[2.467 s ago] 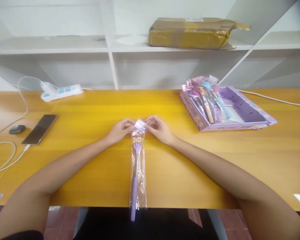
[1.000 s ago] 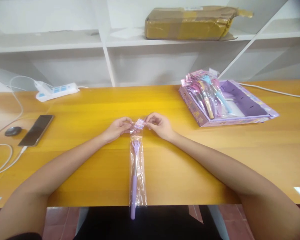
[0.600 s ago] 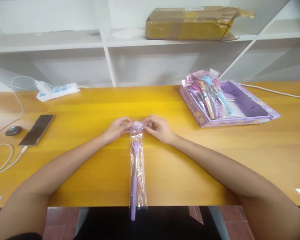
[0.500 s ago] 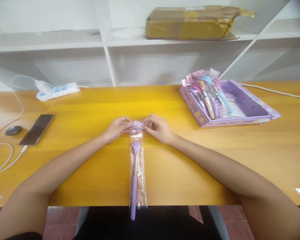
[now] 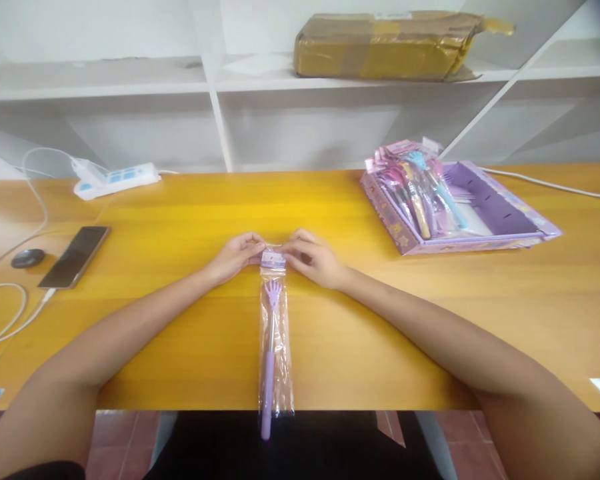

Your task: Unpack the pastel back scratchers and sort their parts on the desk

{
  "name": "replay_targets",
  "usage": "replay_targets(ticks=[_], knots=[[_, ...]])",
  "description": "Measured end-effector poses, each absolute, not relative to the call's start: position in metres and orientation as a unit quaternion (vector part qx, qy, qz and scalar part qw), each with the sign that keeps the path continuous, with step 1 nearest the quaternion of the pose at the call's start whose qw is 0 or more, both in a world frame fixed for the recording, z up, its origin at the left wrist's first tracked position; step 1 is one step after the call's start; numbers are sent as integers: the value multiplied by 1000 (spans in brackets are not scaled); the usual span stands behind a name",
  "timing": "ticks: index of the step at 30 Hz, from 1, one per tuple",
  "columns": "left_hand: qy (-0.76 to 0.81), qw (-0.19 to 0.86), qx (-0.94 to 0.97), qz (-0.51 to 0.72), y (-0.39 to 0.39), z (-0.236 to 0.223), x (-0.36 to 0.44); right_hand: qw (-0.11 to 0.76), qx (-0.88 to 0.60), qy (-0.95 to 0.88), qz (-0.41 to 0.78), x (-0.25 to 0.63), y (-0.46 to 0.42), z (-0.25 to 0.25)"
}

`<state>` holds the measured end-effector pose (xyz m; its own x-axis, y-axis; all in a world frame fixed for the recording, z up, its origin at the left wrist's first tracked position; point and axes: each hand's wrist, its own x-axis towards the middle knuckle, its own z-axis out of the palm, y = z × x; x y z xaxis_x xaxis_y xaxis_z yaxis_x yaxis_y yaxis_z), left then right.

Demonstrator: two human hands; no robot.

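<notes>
A purple back scratcher (image 5: 269, 373) with a hand-shaped head and metal shaft lies lengthwise in a clear plastic bag (image 5: 283, 347). Its handle end juts past the table's near edge. A small purple-and-white header card (image 5: 273, 259) sits flat and straight across the top of the bag. At the card's left side, my left hand (image 5: 237, 257) pinches the bag's top corner between thumb and fingers. My right hand (image 5: 313, 259) is closed at the card's upper right, fingertips on it. The exact contact under the fingers is partly hidden.
A purple display box (image 5: 517, 240) at right holds several bagged back scratchers (image 5: 423, 193). Left are a phone (image 5: 75, 257), a black mouse (image 5: 27, 258), a power strip (image 5: 117, 182) and white cables. A taped carton (image 5: 385, 47) rests on the shelf behind.
The header card, tilted and lifted between my hands before, now lies level over the bag's top. My right fingers have shifted left along the card's upper edge. My left hand stays almost still.
</notes>
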<state>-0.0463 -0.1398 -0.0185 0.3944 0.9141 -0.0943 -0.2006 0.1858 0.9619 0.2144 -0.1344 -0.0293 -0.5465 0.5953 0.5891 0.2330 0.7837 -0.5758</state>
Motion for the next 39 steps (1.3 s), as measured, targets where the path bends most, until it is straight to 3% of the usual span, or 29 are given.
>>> replay_targets(ticks=[26, 39], knots=[[371, 661, 519, 394, -140, -20, -49, 292, -165, -905, 261, 219, -136, -21], [368, 648, 543, 388, -141, -19, -50, 342, -165, -887, 264, 218, -135, -21]])
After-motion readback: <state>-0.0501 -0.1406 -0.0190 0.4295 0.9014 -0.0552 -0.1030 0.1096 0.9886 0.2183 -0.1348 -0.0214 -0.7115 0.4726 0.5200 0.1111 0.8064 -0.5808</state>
